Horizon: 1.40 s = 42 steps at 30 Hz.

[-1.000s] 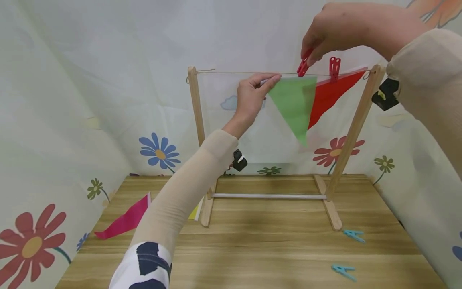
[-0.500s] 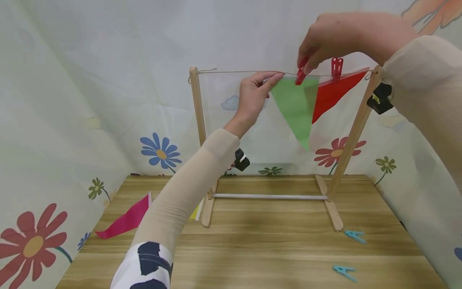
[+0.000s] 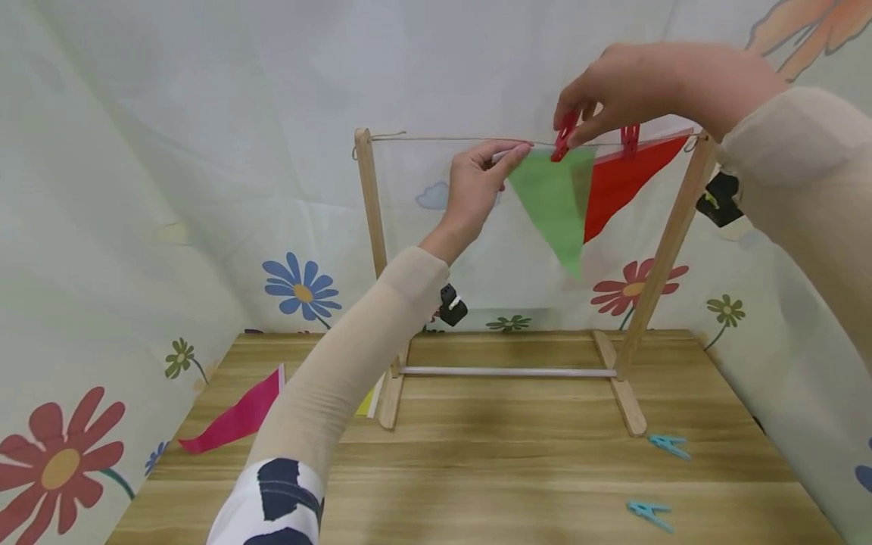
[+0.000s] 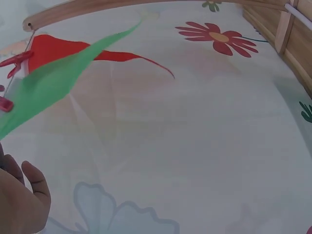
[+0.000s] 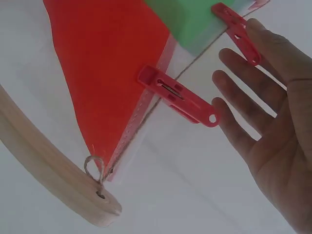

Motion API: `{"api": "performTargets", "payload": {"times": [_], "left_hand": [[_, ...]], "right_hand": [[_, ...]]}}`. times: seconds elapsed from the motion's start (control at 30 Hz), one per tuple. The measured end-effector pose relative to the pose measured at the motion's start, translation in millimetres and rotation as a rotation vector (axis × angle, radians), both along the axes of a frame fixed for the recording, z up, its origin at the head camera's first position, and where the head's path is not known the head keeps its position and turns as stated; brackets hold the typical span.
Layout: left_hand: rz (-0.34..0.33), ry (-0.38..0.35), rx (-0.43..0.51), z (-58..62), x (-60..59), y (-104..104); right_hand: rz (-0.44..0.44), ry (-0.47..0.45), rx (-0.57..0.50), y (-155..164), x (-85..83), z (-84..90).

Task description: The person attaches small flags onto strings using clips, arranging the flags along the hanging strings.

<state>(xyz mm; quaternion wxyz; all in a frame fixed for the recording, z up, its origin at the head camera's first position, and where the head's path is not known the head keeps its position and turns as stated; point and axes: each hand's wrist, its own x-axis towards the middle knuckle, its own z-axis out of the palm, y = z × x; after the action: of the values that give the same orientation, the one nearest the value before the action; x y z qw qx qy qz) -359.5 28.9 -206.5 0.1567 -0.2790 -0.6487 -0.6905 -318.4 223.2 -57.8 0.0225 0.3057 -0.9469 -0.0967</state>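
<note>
In the head view, my left hand (image 3: 471, 185) pinches the upper left corner of a green pennant (image 3: 553, 193) at the string (image 3: 436, 139). My right hand (image 3: 636, 83) pinches a red clothespin (image 3: 563, 138), whose tip covers the pennant's top edge and the string. The right wrist view has this clothespin (image 5: 237, 33) between thumb and fingers, the other fingers spread apart. Beside it, a second red clothespin (image 5: 178, 97) clips a red pennant (image 5: 109, 53) to the string. Green overlaps red where the pennants meet. In the left wrist view, the left fingertips are mostly out of frame.
A wooden stand (image 3: 671, 257) with two posts carries the string. Two blue clothespins (image 3: 669, 445) lie at the table's right. A pink pennant (image 3: 241, 412) lies on the left, and a yellow one (image 3: 365, 403) is partly behind my left arm. Patterned cloth (image 3: 204, 189) hangs behind.
My right hand has come down and slightly left, bringing the red clothespin from above the string onto the green pennant's top edge. The left hand stays almost in place.
</note>
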Motion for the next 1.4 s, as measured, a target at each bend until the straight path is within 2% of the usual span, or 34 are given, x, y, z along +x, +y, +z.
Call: {"api": "performTargets", "payload": {"times": [0.2,0.47,0.57,0.7,0.8,0.93,1.13,1.4], "left_hand": [[-0.012,-0.003,-0.020,-2.2,-2.1,-2],[-0.049,0.036,-0.058,-10.4,-3.3,-20],[-0.038,0.054,-0.080,-14.7,-2.7,-32],[0.004,0.065,-0.114,-20.3,0.3,-49],[0.028,0.065,-0.135,-23.8,4.6,-62],[0.037,0.066,-0.168,-28.4,12.2,-78],[0.023,0.092,-0.201,-35.8,24.9,-98],[-0.028,0.117,-0.243,-45.3,43.4,-117]], "right_hand": [[0.017,0.049,-0.046,6,3.9,-3.2],[0.155,0.220,-0.146,11,19.0,-18.7],[0.261,0.319,-0.184,12,24.0,-28.9],[0.494,0.497,-0.233,14,27.8,-47.7],[0.637,0.571,-0.275,14,29.2,-64.1],[0.710,0.579,-0.282,14,32.8,-84.5],[0.723,0.536,-0.263,14,38.5,-108.4],[0.706,0.518,-0.241,15,42.0,-121.2]]}}
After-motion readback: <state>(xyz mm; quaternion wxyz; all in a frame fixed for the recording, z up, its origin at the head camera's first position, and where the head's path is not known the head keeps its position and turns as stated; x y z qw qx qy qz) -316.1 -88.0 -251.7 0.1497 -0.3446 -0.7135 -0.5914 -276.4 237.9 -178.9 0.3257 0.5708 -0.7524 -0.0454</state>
